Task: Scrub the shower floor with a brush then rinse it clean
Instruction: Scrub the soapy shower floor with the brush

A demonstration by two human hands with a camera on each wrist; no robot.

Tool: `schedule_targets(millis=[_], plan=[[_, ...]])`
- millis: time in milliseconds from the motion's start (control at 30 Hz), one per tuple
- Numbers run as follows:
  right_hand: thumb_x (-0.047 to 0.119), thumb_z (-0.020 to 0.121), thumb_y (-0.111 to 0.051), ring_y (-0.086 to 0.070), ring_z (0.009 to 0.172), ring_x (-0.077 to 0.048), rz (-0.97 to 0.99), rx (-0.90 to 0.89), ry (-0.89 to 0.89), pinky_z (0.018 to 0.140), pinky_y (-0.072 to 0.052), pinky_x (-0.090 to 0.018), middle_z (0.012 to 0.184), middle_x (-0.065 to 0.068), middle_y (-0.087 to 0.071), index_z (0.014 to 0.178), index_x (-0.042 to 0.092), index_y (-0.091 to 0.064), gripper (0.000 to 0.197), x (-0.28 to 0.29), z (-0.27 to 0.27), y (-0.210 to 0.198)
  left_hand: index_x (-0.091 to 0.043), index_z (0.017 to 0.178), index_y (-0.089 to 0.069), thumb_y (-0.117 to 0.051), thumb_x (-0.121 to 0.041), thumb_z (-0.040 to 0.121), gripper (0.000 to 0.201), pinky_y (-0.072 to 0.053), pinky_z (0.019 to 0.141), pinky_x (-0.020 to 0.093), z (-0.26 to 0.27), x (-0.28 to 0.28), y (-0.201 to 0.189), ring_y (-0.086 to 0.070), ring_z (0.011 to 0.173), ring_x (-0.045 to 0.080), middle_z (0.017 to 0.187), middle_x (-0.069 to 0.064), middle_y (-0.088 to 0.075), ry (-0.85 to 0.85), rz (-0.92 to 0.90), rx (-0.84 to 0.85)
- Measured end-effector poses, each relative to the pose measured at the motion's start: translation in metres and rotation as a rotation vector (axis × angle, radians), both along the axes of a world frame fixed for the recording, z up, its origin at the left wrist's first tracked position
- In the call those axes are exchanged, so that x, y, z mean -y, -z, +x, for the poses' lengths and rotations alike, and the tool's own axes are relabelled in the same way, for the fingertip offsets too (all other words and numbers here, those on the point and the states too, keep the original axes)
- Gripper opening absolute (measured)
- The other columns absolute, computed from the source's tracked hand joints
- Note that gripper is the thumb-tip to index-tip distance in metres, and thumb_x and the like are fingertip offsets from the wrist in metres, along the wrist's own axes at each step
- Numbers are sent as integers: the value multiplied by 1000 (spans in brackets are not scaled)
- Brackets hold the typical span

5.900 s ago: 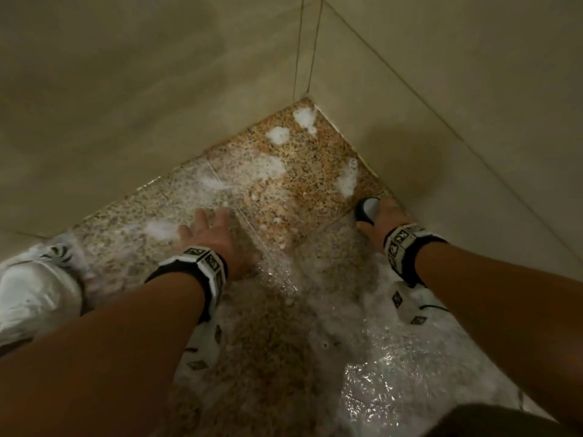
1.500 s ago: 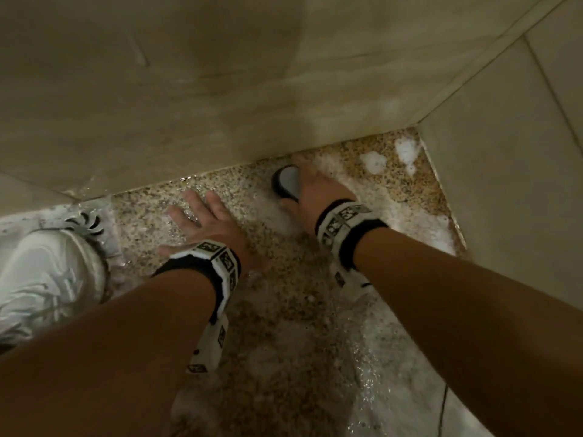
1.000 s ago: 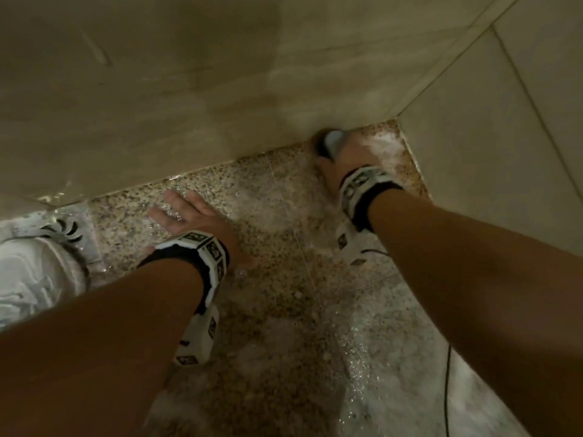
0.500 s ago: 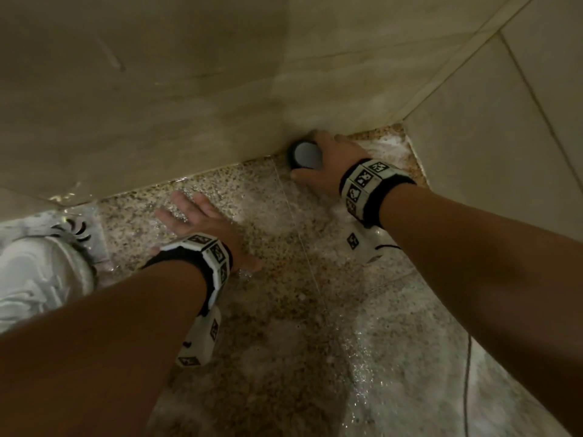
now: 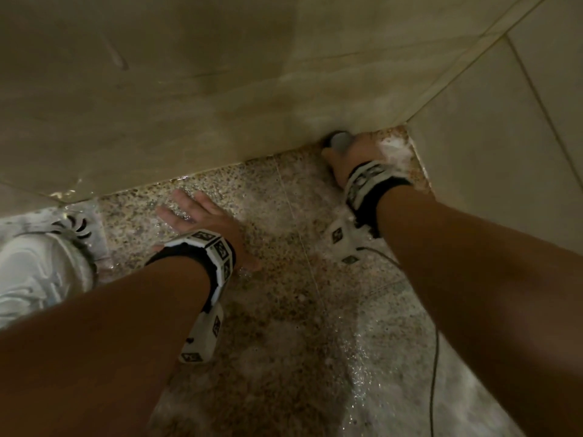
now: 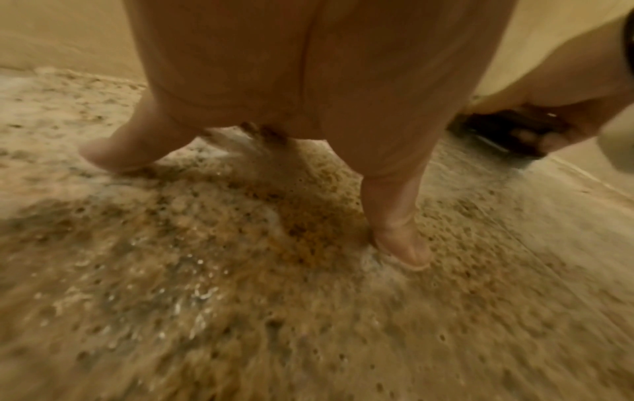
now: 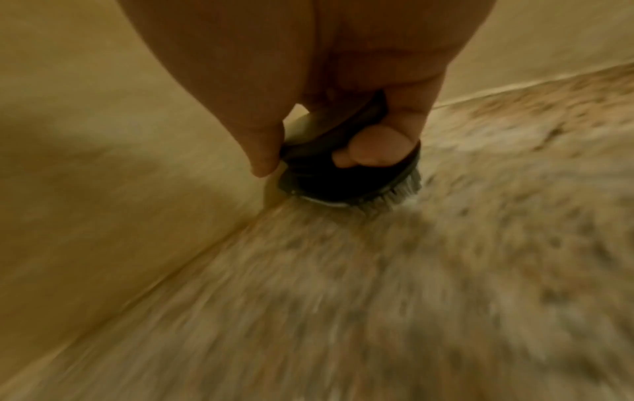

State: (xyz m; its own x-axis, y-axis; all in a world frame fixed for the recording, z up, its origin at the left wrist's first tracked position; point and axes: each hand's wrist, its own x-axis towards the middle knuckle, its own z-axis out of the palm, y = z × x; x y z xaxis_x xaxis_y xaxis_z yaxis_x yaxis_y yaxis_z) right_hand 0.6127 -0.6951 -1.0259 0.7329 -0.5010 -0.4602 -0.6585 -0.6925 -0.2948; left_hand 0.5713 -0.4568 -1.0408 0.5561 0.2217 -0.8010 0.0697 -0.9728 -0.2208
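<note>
- Brush (image 7: 346,173), round and dark, clamped under the curled fingers (image 7: 374,149) of the right hand (image 5: 356,156), bristles down on the floor (image 5: 284,279), tucked tight against the foot of the wall (image 5: 189,105) near the corner.
- Left hand (image 5: 202,222) spread flat on wet speckled stone, fingers (image 6: 398,238) straight and apart, gripping nothing, apparently carrying body weight.
- Biggest risk, by judgement: propping palm skating out on soapy film, dropping the upper body toward the wall or tiles.
- Knuckles likely to scrape the wall if a stroke runs too far into the corner; very little room between brush and tile.
- Wet, slick grip on a smooth brush cap; a hard push could pop it loose and send it skidding.
- Foam (image 5: 391,149) packed in the corner seam beside the right hand, easy to leave behind if the bristles ride over it.
- Thin cable (image 5: 435,357) trailing from the right wrist unit across the wet floor; could snag mid-stroke.
- Shoe (image 5: 34,272) partly over the drain cover (image 5: 79,225); rinse water could pool if outflow is blocked.
- Rinsing not yet begun; suds lying across most of the floor.
</note>
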Motion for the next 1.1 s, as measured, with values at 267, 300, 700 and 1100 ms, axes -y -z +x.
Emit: schedule_targets(millis=[267, 300, 700, 1100], plan=[[36, 102, -55, -60, 112, -35, 56, -37, -45, 85, -49, -36, 133, -12, -60, 137, 8, -54, 45, -18, -4, -2, 3, 148, 31, -69, -90, 55, 166, -11, 118, 71, -6, -4, -9, 17, 145, 59, 155, 36, 31, 54, -17, 3], [33, 104, -50, -60, 113, -36, 6, -30, -1, 86, -48, -35, 134, -14, -59, 135, 7, -55, 41, 2, -5, -5, 4, 149, 31, -68, -90, 56, 165, -12, 118, 70, -6, -2, -11, 15, 145, 59, 155, 36, 30, 69, -12, 4], [47, 98, -62, -54, 125, -33, 86, -63, -344, 90, -45, -37, 144, -12, -51, 149, 11, -39, 66, -74, -17, -2, 0, 150, 32, -77, -85, 50, 171, -14, 117, 71, -5, 1, -11, 16, 146, 58, 156, 33, 32, 12, -1, 13], [24, 111, -34, -60, 113, -38, -435, -314, -123, 82, -54, -39, 150, -20, -44, 155, 18, -35, 45, 103, -32, -12, 4, 149, 30, -67, -97, 40, 177, -10, 116, 73, -4, -8, 3, 18, 145, 58, 155, 37, 30, 81, -21, 35]])
